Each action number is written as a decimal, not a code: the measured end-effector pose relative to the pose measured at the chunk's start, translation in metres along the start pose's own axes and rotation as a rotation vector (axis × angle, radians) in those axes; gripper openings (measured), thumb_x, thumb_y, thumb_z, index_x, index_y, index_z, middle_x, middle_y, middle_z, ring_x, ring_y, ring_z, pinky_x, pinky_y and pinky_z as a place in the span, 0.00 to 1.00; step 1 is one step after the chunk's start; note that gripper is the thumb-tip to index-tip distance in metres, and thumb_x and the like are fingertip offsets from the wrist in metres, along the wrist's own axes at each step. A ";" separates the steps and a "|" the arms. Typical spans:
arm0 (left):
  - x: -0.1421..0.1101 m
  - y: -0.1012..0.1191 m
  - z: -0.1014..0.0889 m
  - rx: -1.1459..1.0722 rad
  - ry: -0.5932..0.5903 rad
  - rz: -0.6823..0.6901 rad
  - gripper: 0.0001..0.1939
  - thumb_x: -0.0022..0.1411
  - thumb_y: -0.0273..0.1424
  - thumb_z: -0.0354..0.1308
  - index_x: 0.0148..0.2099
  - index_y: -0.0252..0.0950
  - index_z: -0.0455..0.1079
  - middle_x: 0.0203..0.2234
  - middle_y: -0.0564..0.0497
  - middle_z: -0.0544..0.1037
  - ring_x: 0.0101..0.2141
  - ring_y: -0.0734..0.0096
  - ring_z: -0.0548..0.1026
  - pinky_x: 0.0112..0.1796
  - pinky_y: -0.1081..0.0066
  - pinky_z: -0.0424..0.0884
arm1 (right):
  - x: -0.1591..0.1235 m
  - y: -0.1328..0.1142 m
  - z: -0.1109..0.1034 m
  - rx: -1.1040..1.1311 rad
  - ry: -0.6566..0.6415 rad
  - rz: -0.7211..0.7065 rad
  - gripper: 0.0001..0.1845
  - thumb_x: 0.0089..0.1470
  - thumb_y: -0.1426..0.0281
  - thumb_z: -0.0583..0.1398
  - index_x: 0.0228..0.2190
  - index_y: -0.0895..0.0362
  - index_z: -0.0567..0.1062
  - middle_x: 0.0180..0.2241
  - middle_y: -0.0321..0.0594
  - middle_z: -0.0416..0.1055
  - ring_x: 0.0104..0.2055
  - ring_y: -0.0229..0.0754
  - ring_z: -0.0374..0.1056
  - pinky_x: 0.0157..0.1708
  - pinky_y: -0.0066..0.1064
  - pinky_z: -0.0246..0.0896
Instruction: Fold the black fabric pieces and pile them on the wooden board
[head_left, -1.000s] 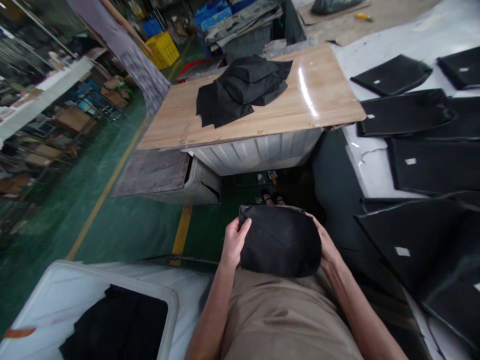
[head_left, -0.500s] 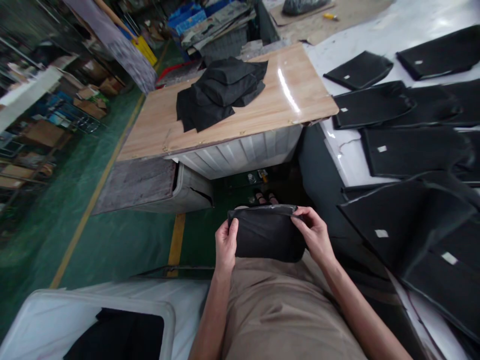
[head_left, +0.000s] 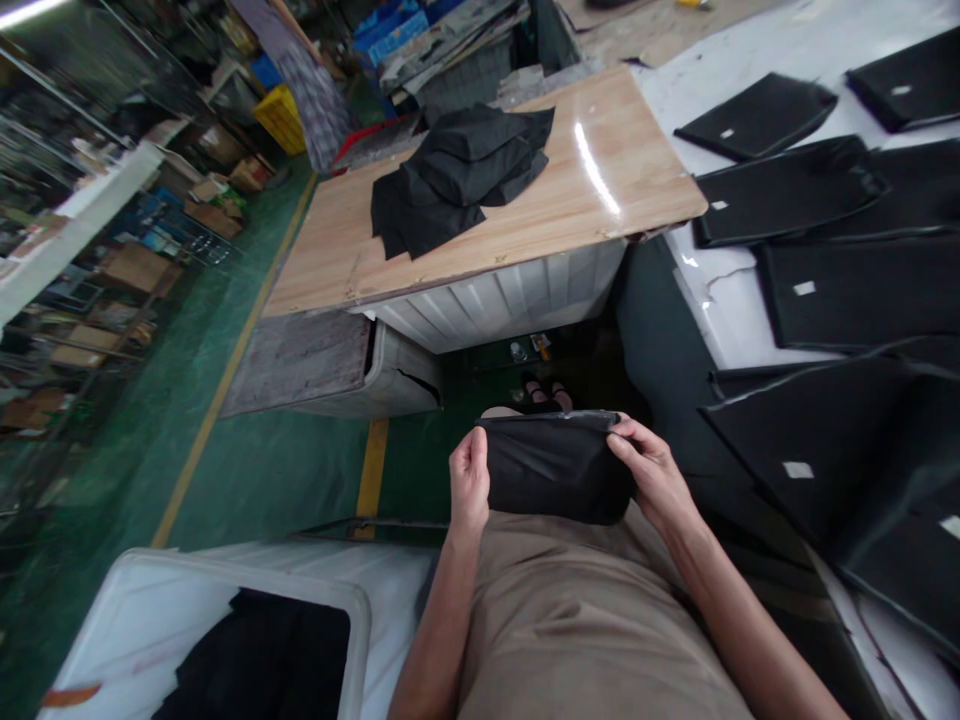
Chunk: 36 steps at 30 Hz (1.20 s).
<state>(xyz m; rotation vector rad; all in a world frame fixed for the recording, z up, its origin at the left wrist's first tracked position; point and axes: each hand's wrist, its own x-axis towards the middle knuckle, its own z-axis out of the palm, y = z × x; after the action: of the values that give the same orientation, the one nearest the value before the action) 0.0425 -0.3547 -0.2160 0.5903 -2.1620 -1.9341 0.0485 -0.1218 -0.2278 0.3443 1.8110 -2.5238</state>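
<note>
A black fabric piece with one rounded end hangs in front of my body, its upper edge stretched between both hands. My left hand pinches the upper left corner, thumb on the near side. At the upper right corner, the thumb and fingers of my right hand grip the edge, where a thin pale line runs along the top. The lower edge of the fabric hangs against my brown clothing. What lies behind the fabric is hidden.
Crumpled black fabric lies on a wooden board ahead. Several black pieces with white labels cover a white table at right. A white bin holding black cloth stands at lower left. Another person stands beyond the board.
My right hand has moved from the fabric's rounded side up to its top right corner. The top edge is now drawn straighter between my hands. My view has swung left and right slightly.
</note>
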 end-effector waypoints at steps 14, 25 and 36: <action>-0.004 0.001 0.009 0.118 -0.025 0.091 0.22 0.66 0.46 0.52 0.30 0.33 0.71 0.23 0.54 0.68 0.28 0.74 0.66 0.31 0.75 0.63 | -0.016 -0.018 0.009 -0.610 -0.253 -0.480 0.04 0.57 0.69 0.63 0.34 0.50 0.79 0.57 0.44 0.66 0.60 0.54 0.61 0.57 0.46 0.58; -0.006 -0.005 -0.001 0.070 0.001 0.031 0.21 0.59 0.48 0.60 0.33 0.33 0.75 0.25 0.52 0.73 0.29 0.71 0.69 0.34 0.73 0.66 | 0.002 -0.015 -0.008 -0.306 0.055 -0.220 0.06 0.56 0.64 0.64 0.30 0.52 0.75 0.35 0.39 0.75 0.40 0.45 0.70 0.44 0.37 0.64; -0.011 -0.001 0.003 -0.085 0.048 -0.060 0.21 0.53 0.48 0.65 0.27 0.34 0.70 0.21 0.56 0.68 0.25 0.76 0.65 0.30 0.75 0.64 | 0.025 0.001 -0.005 -0.090 0.021 -0.114 0.11 0.55 0.60 0.64 0.29 0.53 0.71 0.54 0.43 0.71 0.56 0.51 0.66 0.57 0.43 0.54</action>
<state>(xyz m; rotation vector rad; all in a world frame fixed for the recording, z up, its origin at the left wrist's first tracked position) 0.0511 -0.3478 -0.2156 0.6869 -2.0443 -2.0090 0.0247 -0.1149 -0.2354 0.2734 1.9995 -2.5086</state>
